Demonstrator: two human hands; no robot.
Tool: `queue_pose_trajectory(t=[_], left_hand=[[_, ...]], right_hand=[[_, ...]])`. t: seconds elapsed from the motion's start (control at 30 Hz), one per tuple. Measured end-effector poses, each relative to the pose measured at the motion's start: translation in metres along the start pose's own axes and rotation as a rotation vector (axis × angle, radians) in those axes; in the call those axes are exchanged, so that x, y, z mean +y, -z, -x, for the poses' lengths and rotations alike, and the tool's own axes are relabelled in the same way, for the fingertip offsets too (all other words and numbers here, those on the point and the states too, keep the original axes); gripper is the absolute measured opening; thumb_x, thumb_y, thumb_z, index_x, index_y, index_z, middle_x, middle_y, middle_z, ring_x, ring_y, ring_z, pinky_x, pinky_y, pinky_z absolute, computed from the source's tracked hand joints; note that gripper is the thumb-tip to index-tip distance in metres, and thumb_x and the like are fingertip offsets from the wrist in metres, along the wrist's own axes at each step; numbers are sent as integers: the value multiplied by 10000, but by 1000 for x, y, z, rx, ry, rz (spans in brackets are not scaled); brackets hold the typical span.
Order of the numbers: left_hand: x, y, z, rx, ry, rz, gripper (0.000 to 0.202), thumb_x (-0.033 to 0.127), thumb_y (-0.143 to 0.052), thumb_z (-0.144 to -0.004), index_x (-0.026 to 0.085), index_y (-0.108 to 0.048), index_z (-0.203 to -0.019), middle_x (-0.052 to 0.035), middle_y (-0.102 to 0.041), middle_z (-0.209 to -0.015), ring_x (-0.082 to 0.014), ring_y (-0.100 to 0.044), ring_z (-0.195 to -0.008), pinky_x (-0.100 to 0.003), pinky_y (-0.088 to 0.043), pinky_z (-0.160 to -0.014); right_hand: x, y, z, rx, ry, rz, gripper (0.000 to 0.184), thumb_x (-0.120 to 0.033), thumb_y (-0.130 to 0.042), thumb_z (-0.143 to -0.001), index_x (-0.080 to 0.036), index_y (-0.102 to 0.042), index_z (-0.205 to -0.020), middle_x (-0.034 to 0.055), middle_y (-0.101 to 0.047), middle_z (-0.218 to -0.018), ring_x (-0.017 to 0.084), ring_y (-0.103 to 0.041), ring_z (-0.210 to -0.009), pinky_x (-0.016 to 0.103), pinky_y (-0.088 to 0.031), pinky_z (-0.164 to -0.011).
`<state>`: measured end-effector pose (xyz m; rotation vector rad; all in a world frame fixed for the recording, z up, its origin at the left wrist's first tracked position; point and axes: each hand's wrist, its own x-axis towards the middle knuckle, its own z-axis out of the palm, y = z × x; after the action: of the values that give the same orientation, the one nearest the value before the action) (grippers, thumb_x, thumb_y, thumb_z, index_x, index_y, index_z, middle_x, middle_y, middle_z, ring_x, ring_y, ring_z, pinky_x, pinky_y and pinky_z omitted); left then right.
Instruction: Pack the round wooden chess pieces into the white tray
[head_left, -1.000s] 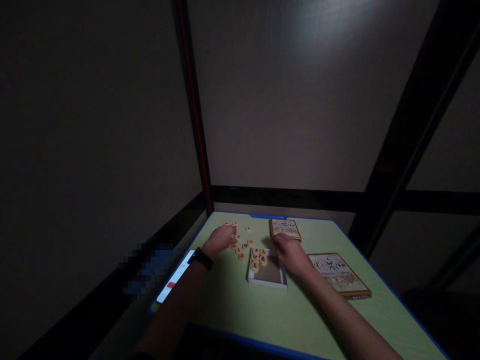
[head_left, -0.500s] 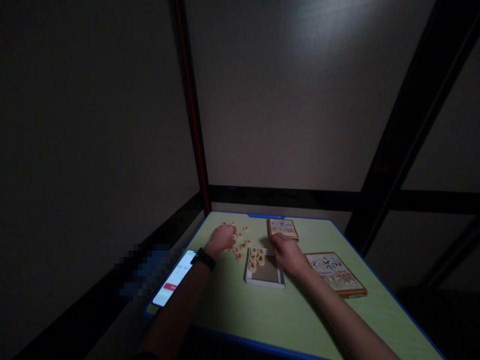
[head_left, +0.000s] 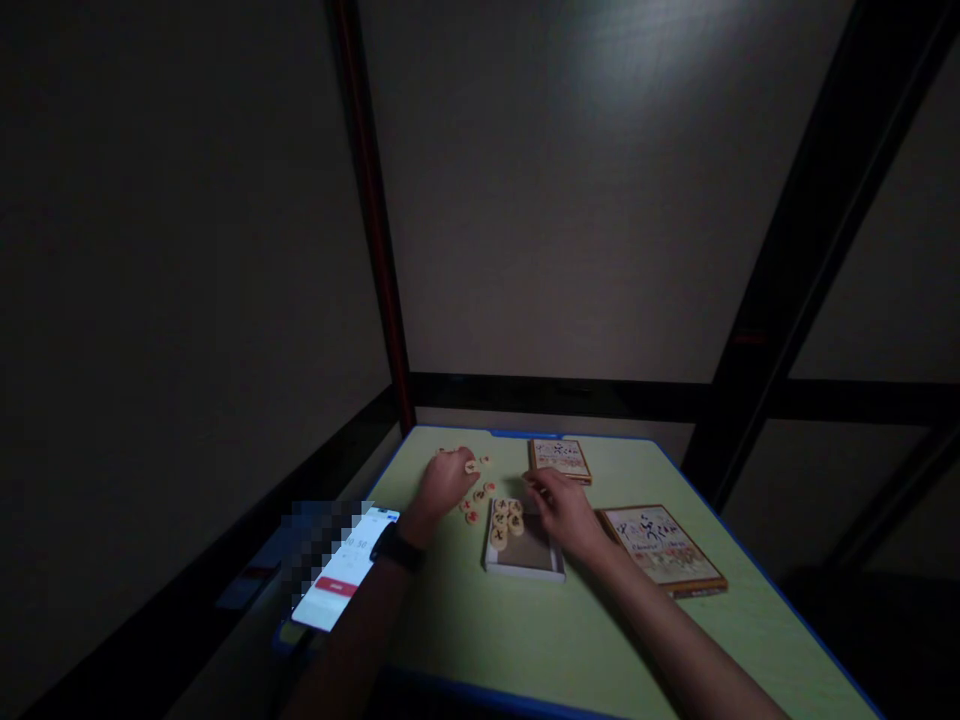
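Note:
My left hand [head_left: 444, 482], with a dark watch band on its wrist, is at the far left of the table. Its fingers are closed on a round wooden Chinese chess piece [head_left: 471, 467], whose marked face shows. Loose chess pieces [head_left: 480, 495] with red or dark characters lie around that hand. Over the right rim of a shallow white box tray [head_left: 525, 574], my right hand [head_left: 564, 510] has its fingertips pinched together; what is between them is too small to make out. Several chess pieces [head_left: 500, 520] lie in rows in the tray's left part.
A Chinese chess box lid [head_left: 660, 545] rests on the right of the green table [head_left: 465, 610]. Behind the tray sits another similar box [head_left: 561, 458]. A lit phone [head_left: 341, 575] lies at the left edge, near my left wrist. Walls stand behind and to the left.
My left hand has lifted slightly and a chess piece now shows in its fingers. My right hand has shifted a little left, its fingertips over the tray's far side. The view has tilted slightly.

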<state>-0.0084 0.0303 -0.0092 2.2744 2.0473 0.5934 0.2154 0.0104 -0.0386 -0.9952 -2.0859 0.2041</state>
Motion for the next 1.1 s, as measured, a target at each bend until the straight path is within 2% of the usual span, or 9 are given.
queue_pose_trajectory(t=[0.13, 0.23, 0.37, 0.47, 0.57, 0.63, 0.73, 0.97, 1.1], left_hand=[[21, -17, 8, 88, 64, 655, 204, 267, -745, -766, 179, -695, -942, -64, -762, -894, -190, -719, -859, -290, -559, -788], [33, -28, 11, -38, 49, 1044, 306, 283, -817, -687, 140, -680, -921, -79, -758, -865, -194, -724, -824, -284, -576, -737], [37, -28, 14, -163, 13, 1233, 382, 283, -859, -622, 125, -665, -910, -87, -754, -866, -204, -726, -837, -296, -583, -758], [33, -25, 15, -130, 20, 1252, 376, 300, -835, -656, 136, -661, -946, -99, -753, -930, -213, -724, -889, -300, -584, -769], [25, -26, 13, -10, 70, 1224, 339, 289, -766, -727, 144, -645, -1009, -119, -743, -1027, -213, -722, -911, -295, -586, -747], [20, -27, 12, 75, 92, 1121, 276, 269, -701, -785, 151, -644, -1028, -115, -739, -1059, -201, -724, -885, -293, -583, -738], [17, -30, 14, 139, 85, 848, 204, 246, -635, -842, 177, -660, -1033, -78, -752, -1025, -185, -721, -853, -299, -569, -768], [24, -33, 24, 57, -87, 490, 181, 234, -555, -911, 211, -667, -1051, -45, -758, -1010, -182, -696, -950, -288, -522, -856], [27, -38, 25, 28, -123, 454, 180, 230, -537, -922, 225, -658, -1056, -32, -750, -1005, -174, -688, -960, -273, -512, -853]], right_hand=[[-12, -8, 4, 81, 68, -104, 395, -177, -568, -904, -212, -531, -1296, 117, -629, -1168, 218, -650, -955, 378, -547, -875], [-16, -10, 6, 98, 75, -32, 370, -187, -558, -915, -228, -553, -1283, 130, -620, -1191, 251, -635, -1038, 398, -549, -899], [-13, -7, 7, 84, 77, 47, 296, -170, -496, -946, -216, -605, -1217, 132, -662, -1136, 253, -649, -1011, 384, -553, -877], [-10, -2, 3, 86, 35, -12, 313, -154, -522, -920, -212, -614, -1214, 127, -687, -1127, 242, -658, -1008, 383, -545, -889], [-7, 9, -4, 40, -82, -127, 326, -124, -546, -877, -205, -638, -1178, 99, -718, -1096, 220, -674, -976, 378, -532, -888], [-6, 17, -6, -57, -160, -166, 281, -104, -557, -847, -189, -676, -1086, 76, -740, -993, 209, -682, -890, 356, -534, -833], [-10, 28, -2, -204, -139, -153, 225, -62, -587, -788, -165, -710, -945, 69, -729, -908, 201, -665, -839, 314, -515, -785], [-30, 30, 17, -499, 2, 31, 286, 21, -542, -716, -182, -721, -809, 39, -708, -822, 171, -630, -767, 239, -442, -713], [-29, 26, 15, -550, 11, 22, 310, 50, -545, -675, -172, -724, -796, 17, -698, -747, 156, -621, -710, 224, -434, -677]])
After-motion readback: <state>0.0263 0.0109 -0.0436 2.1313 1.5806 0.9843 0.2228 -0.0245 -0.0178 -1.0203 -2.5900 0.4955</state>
